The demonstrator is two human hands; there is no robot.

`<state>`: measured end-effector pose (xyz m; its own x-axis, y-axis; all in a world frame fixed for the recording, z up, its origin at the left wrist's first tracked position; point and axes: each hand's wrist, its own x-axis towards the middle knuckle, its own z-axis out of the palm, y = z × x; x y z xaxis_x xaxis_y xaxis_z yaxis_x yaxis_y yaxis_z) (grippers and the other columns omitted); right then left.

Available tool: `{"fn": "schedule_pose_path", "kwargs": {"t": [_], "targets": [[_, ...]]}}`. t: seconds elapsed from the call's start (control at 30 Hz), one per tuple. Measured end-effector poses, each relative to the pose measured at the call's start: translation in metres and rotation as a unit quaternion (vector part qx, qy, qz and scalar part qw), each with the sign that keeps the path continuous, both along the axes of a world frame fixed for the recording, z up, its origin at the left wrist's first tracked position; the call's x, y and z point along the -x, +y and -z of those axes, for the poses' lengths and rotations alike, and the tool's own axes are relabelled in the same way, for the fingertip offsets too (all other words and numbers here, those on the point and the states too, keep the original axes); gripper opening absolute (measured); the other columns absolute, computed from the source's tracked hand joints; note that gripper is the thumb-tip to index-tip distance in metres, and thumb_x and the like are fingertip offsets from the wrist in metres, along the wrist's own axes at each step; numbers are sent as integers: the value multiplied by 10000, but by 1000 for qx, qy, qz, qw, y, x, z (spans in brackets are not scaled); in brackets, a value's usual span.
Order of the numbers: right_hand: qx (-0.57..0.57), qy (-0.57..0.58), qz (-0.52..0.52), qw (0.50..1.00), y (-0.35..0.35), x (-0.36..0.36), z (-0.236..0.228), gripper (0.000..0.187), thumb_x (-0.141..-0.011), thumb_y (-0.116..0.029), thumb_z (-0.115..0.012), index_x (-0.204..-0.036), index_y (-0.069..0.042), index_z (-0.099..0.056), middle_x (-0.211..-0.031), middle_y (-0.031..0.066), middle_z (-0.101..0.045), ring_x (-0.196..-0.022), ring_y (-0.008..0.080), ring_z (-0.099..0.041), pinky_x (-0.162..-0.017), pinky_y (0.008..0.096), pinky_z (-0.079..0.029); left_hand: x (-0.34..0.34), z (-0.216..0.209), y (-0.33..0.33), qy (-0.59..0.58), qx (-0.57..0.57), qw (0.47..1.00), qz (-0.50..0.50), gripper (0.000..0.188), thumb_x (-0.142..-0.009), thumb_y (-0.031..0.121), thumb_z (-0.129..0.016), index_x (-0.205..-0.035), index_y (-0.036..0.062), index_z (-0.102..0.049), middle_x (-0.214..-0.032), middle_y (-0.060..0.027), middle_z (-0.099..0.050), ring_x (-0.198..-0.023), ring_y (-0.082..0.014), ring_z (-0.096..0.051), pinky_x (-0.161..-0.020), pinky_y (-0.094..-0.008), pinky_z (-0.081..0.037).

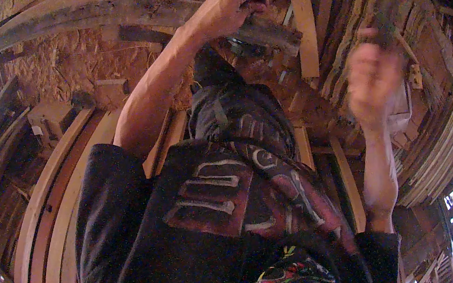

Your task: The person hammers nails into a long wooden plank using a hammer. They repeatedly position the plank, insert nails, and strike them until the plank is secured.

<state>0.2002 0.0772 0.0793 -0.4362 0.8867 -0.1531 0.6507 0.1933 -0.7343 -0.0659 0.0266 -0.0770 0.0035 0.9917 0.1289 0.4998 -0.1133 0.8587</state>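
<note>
My left hand (231,10) reaches to the upper middle, over the end of a dark, weathered piece of wood (274,37). Its fingers are bent and pressed together, and whatever small thing they pinch is too unclear to name. On the right, my right hand (369,81) is raised and smeared by motion. It looks curled into a fist, with a dark blurred shape just beyond it that I cannot identify. Between the hands, a short pale board (305,29) lies beside the dark wood.
Long curved beams (98,18) run across the top left. Several planks (64,228) stretch along the left side, near a wooden block (52,119). Rough slats (350,19) are stacked at upper right, with more strips (438,154) below. Wood shavings (70,66) cover the ground.
</note>
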Motion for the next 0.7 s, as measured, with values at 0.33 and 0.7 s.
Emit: {"fn": "schedule_pose_path", "kwargs": {"t": [0.33,0.7], "targets": [[-80,-158,-128,976,9,6,26,455,-1017,-379,-500,-1260,4,-547,-993,215,-674,-921,353,-645,-816,410,-513,5,5,4,-4,-2,1000,-21,177,-879,113,-653,-1044,63,-697,-909,-168,-705,-873,-378,-675,-739,-432,-543],[-23,81,-15,996,16,19,4,475,-1013,-387,-507,-1284,4,-496,-724,16,-488,-604,100,-442,-509,225,-369,15,4,9,19,26,999,1,244,-866,97,-637,-1107,83,-675,-984,-165,-706,-941,-361,-679,-794,-420,-539]]}}
